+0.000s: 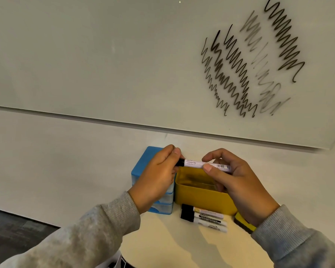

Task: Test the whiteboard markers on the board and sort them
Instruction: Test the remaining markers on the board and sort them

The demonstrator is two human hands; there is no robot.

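Pale wall and a wide whiteboard (124,64) are filling the upper view as we are standing over a small cream table (172,244). We are holding a white-barrelled marker (205,165) level between both hands, just above the open yellow box (199,200). Our right hand (238,182) is gripping the barrel, thumb below and fingers curled over the top near the barcode end. Our left hand (161,175) is pinching the black cap (180,163) at the marker's other end, and the cap is sitting flush against the barrel. Below the marker, the yellow box is showing a bare inner wall, and its contents are not clear to us. Touching its left side, a blue set of small drawers (143,167) is standing partly hidden behind our left hand. In front of the box, three more markers (205,217) are lying side by side on the table, black caps pointing left. Just right of them, a yellow and black eraser (244,222) is peeking out from under our right wrist. Up on the board, several black zigzag scribbles (249,60) are running diagonally, some dark and crisp, one faint and grey. Grey knit sleeves (97,229) are covering both our forearms.
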